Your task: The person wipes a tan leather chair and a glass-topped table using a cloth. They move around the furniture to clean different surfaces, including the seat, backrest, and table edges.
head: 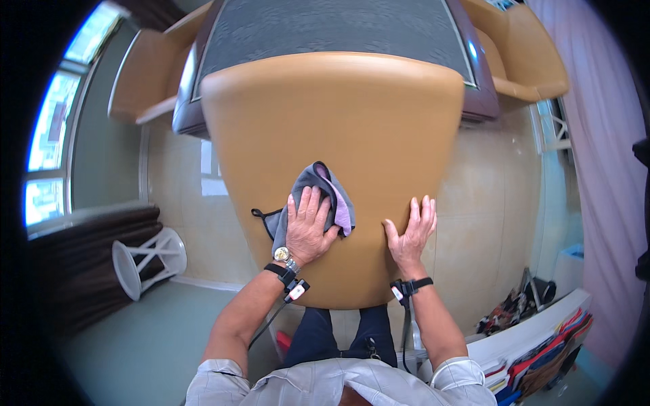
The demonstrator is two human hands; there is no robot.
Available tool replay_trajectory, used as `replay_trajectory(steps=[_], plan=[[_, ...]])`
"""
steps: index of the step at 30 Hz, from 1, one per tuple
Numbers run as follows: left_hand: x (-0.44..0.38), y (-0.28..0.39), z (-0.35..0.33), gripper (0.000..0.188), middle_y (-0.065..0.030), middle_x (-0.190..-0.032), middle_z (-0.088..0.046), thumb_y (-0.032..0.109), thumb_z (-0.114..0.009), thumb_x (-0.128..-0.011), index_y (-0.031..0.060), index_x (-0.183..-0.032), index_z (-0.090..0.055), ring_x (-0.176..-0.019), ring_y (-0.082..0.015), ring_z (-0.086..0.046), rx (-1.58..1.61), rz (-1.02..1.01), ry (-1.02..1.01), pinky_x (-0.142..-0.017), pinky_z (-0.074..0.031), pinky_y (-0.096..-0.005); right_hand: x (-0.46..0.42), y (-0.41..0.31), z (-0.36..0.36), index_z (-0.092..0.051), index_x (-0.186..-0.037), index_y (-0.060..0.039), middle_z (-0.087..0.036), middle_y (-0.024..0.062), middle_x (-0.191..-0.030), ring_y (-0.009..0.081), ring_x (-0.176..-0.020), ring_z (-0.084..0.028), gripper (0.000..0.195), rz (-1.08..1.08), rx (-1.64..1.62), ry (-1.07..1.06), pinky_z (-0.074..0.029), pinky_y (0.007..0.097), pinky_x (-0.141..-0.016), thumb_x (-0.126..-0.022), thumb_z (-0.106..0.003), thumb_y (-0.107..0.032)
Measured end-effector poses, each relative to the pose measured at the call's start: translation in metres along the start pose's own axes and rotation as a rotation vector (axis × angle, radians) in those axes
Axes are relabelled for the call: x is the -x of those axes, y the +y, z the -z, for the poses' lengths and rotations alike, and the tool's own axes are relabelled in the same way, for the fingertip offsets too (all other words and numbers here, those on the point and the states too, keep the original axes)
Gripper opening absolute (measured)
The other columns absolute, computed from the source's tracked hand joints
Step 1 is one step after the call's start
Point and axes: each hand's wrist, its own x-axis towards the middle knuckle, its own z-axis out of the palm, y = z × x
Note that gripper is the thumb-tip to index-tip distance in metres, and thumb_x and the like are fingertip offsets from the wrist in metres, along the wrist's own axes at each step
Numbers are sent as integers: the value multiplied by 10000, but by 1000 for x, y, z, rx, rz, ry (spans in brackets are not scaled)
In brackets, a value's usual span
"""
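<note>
A tan chair back point(330, 116), smooth like leather, spans the middle of the view. My left hand point(309, 228) lies flat on a grey and purple cloth point(343, 203), pressing it to the lower left part of this surface. The cloth is bunched, with dark edging and a small loop at its left. A metal watch point(281, 254) and a strapped device are on my left wrist. My right hand point(412, 231) rests with spread fingers on the right edge of the chair back, holding no object; another strapped device is on that wrist.
Beyond the chair back stands a table point(330, 25) with a dark grey top. Tan chairs flank it at left point(152, 76) and right point(533, 56). A white stool point(152, 259) lies on its side at left. Folded clothes point(548, 350) are at lower right, near a pink curtain point(599, 152).
</note>
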Motion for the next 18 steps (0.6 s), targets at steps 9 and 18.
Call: replay_trajectory(steps=[9, 18], plan=[[-66, 64, -30, 729, -173, -1755, -436, 486, -758, -984, 81, -1570, -606, -1684, -351, -299, -19, -373, -224, -1354, -155, -654, 19, 23, -44, -436, -1675, -130, -386, 226, -1725, 478, -1602, -349, 643, -200, -223, 174, -310, 621, -1296, -1087, -655, -271], [-77, 88, -36, 780, -153, -1704, -502, 600, -783, -950, 80, -1515, -640, -1627, -340, -408, 0, -727, -448, -1331, -263, -635, 57, 38, -40, -576, -1581, -106, -524, 183, -1651, 409, -1529, -493, 511, -491, -466, 115, -422, 498, -1254, -1073, -629, -103]])
